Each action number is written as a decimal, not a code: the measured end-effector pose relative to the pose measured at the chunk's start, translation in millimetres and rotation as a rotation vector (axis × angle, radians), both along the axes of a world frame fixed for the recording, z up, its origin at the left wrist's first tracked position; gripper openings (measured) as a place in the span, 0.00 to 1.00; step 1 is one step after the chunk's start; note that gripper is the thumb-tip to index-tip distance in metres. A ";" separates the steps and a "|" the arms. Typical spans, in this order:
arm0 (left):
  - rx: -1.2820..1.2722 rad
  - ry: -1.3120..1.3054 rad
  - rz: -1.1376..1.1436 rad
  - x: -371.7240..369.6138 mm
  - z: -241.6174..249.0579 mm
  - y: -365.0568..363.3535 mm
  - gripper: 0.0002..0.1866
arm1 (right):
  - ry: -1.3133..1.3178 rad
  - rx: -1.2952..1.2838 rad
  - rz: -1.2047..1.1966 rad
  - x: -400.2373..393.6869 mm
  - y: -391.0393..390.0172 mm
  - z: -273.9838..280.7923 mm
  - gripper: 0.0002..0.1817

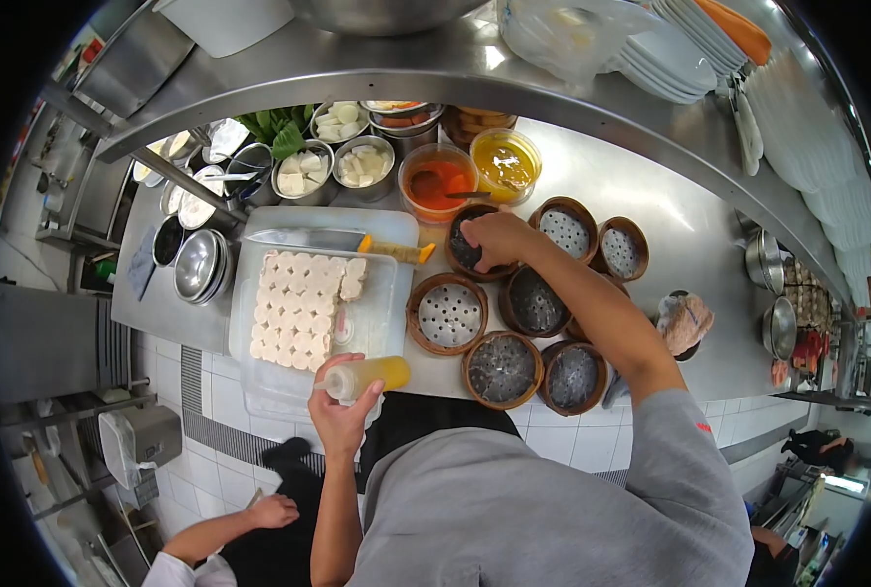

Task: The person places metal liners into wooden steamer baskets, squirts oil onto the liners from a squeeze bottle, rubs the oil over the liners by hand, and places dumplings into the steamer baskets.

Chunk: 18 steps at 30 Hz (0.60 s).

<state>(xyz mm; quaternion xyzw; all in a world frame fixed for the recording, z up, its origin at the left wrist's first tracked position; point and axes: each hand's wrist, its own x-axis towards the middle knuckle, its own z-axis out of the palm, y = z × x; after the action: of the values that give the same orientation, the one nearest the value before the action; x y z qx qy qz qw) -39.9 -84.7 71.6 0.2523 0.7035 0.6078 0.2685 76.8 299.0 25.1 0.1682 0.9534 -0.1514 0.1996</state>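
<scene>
My left hand point(342, 413) is closed around a squeeze bottle point(384, 373) with yellow liquid, tilted nearly on its side at the table's front edge. My right hand point(496, 242) reaches into a small round bamboo steamer point(461, 256) with a dark inside. Its fingers are bent down against the bottom, and anything beneath them is hidden. Around it stand several more bamboo steamers, one with a pale perforated base point(449, 315) and another with a dark, shiny one point(503, 370). To the left, rows of small white pieces point(295, 308) sit in a clear plastic tray point(381, 311).
A knife point(313, 239) with a yellow handle lies across the tray's back. Tubs of red sauce point(440, 181) and yellow liquid point(506, 164) stand behind the steamers. A metal shelf point(377, 86) overhangs the table. Another person's hand point(274, 511) is at lower left.
</scene>
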 end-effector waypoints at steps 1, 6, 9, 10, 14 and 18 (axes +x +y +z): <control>0.005 0.005 0.015 -0.2 -0.3 0.6 0.27 | 0.000 -0.001 0.002 2.2 0.7 -0.3 0.27; -0.019 0.099 0.089 -21.8 9.3 -8.6 0.24 | 0.230 0.062 -0.087 15.3 7.5 -8.1 0.24; -0.053 0.320 0.218 -63.5 14.0 -27.6 0.24 | 0.381 0.108 -0.426 47.9 6.2 -12.7 0.25; -0.059 0.328 0.316 -79.6 17.9 -34.4 0.24 | 0.452 0.218 -0.461 56.7 4.6 -18.4 0.24; -0.083 0.463 0.528 -163.9 8.5 -60.6 0.21 | 0.208 0.198 -0.592 54.2 6.8 -21.3 0.21; -0.262 0.532 0.642 -232.6 -20.5 -67.6 0.22 | 0.268 0.230 -0.566 56.8 23.3 -43.7 0.17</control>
<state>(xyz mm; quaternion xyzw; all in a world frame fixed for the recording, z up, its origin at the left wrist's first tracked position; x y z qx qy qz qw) -272.5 -152.3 51.1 0.1324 0.8620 0.4800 -0.0948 133.6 322.3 -18.6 0.4265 0.8974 -0.1128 0.0023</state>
